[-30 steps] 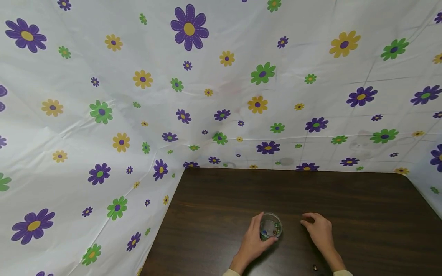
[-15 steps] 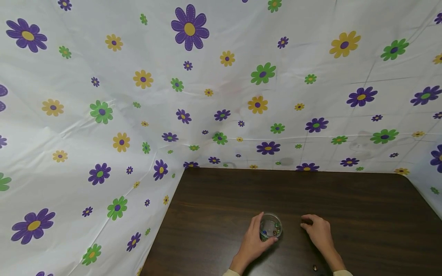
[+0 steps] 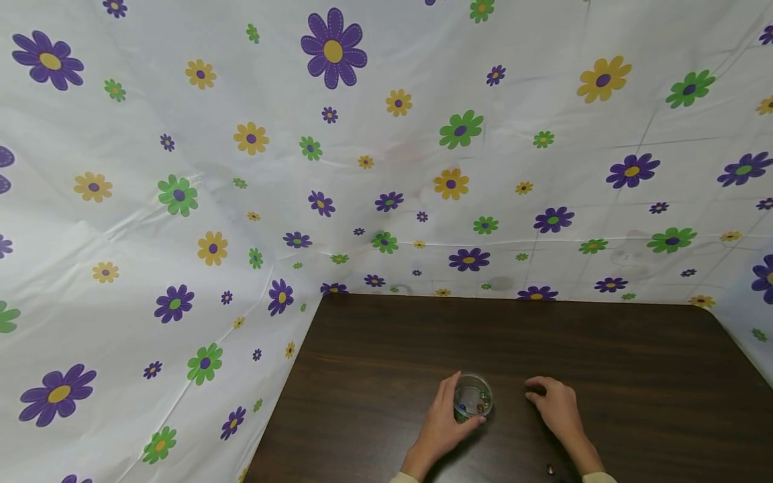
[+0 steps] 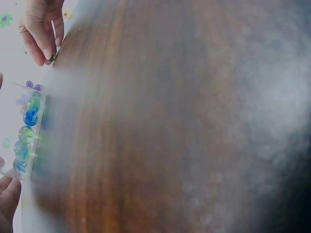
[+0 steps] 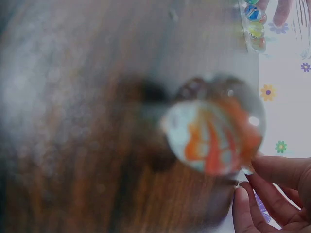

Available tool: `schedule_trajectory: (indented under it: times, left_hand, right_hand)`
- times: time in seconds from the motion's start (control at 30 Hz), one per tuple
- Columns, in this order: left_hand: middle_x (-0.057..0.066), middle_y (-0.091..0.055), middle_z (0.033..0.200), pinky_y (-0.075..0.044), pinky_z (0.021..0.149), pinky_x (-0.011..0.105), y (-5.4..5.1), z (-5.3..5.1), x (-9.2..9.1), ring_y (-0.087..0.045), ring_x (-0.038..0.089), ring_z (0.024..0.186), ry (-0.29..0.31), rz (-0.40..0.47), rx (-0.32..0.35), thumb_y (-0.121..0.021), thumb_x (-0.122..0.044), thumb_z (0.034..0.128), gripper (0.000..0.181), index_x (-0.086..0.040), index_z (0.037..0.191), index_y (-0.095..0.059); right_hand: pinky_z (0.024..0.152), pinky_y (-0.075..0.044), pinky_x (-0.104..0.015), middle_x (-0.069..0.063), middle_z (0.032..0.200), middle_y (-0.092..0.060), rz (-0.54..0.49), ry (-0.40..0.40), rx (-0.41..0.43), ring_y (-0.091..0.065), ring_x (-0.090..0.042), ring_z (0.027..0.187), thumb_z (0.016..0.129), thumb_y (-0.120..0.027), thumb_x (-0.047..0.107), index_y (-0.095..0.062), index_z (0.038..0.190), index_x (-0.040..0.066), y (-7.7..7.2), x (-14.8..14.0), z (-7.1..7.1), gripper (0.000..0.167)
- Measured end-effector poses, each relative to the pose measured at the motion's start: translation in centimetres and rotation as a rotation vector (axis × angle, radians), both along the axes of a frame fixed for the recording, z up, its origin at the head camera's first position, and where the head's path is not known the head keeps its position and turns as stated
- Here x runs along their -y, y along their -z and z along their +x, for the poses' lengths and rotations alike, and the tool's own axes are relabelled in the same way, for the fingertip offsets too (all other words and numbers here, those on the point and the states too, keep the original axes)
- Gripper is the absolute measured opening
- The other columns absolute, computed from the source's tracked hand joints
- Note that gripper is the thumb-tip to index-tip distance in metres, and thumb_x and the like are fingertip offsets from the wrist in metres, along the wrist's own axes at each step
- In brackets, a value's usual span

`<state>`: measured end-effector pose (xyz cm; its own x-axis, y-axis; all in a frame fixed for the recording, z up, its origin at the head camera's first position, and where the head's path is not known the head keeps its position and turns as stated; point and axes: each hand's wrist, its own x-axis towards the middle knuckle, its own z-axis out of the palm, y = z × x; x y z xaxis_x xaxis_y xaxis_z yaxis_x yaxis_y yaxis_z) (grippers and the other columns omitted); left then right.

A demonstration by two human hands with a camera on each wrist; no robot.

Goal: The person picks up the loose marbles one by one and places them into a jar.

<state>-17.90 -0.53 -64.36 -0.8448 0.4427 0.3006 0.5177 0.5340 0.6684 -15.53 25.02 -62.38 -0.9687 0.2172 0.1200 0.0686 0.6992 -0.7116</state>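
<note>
My left hand [image 3: 439, 424] grips a round clear plastic cup [image 3: 473, 377] by its side, thumb and fingers apart around the wall. Several glass marbles lie in it, among them a blue marble [image 4: 30, 117] and a greenish one [image 4: 26, 134]. To the right of the cup, my right hand [image 3: 559, 407] is low at the table. Its thumb and fingers pinch a small marble [image 4: 51, 58], seen at the fingertips in the left wrist view; its colour is hard to tell. Close to the right wrist camera, a clear marble with orange swirls [image 5: 214, 138] looms large and blurred.
A dark wood-grain table [image 3: 386, 349] carries everything. One loose marble [image 3: 550, 469] lies near the right forearm at the lower edge of the head view. Behind and to the left hangs a white flower-print sheet [image 3: 398, 161], meeting the table's far edge.
The right hand has lowered very slightly, with small shifts of its thumb and fingers. The left hand and the cup stay in place.
</note>
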Motion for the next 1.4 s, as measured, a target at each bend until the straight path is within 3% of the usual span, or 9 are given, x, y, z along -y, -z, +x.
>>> schedule_trajectory:
  times: [0.3,0.73,0.87,1.03,1.17,1.4]
  left_hand:
    - [0.005,-0.051,0.146,-0.055,0.093,0.040,0.1,0.0,0.0,-0.061,0.023,0.122,-0.005,0.004,-0.014,-0.081,-0.047,0.0889,0.089,-0.010,0.158,-0.037]
    - [0.003,-0.050,0.147,-0.055,0.093,0.040,0.2,0.0,0.0,-0.060,0.022,0.122,-0.009,-0.002,-0.004,-0.081,-0.048,0.0893,0.090,-0.012,0.158,-0.036]
    - [0.003,-0.050,0.147,-0.055,0.093,0.040,0.1,0.0,0.0,-0.060,0.022,0.122,-0.009,-0.006,-0.001,-0.080,-0.048,0.0895,0.089,-0.012,0.158,-0.036]
    - [0.004,-0.051,0.147,-0.055,0.094,0.039,0.2,0.0,0.0,-0.060,0.022,0.122,-0.005,-0.001,-0.015,-0.081,-0.047,0.0896,0.089,-0.011,0.158,-0.037]
    - [0.004,-0.051,0.146,-0.055,0.094,0.039,0.3,0.0,0.0,-0.060,0.021,0.122,-0.004,-0.001,-0.022,-0.080,-0.047,0.0899,0.088,-0.011,0.158,-0.037]
    - [0.005,-0.051,0.146,-0.054,0.095,0.038,0.3,-0.1,0.0,-0.060,0.021,0.123,0.001,-0.002,-0.032,-0.080,-0.048,0.0904,0.088,-0.011,0.158,-0.036]
  right_hand:
    - [0.082,-0.055,-0.057,-0.022,0.100,-0.074,0.005,0.000,0.025,-0.068,-0.045,0.099,0.085,-0.078,-0.005,-0.076,0.100,-0.005,-0.1,-0.1,0.0,0.015]
    - [0.083,-0.054,-0.058,-0.020,0.099,-0.074,-0.011,0.051,-0.102,-0.069,-0.044,0.098,0.085,-0.080,-0.002,-0.078,0.097,-0.004,-1.1,0.4,0.0,0.013]
    - [0.076,-0.058,-0.045,-0.015,0.097,-0.075,-0.021,0.071,-0.142,-0.071,-0.037,0.092,0.084,-0.082,-0.002,-0.079,0.096,-0.001,-1.9,0.9,0.1,0.013]
    - [0.065,-0.055,-0.024,-0.008,0.089,-0.075,-0.014,0.073,-0.270,-0.072,-0.028,0.079,0.077,-0.086,-0.006,-0.080,0.089,0.004,-3.1,2.2,0.1,0.016]
    - [0.066,-0.055,-0.020,-0.005,0.088,-0.075,-0.034,0.062,-0.325,-0.072,-0.024,0.077,0.075,-0.087,-0.007,-0.080,0.087,0.005,-3.9,3.1,0.0,0.019]
    - [0.068,-0.051,-0.013,-0.003,0.091,-0.076,-0.107,0.053,-0.307,-0.071,-0.013,0.078,0.078,-0.086,-0.006,-0.081,0.089,0.006,-4.9,4.6,-0.1,0.017]
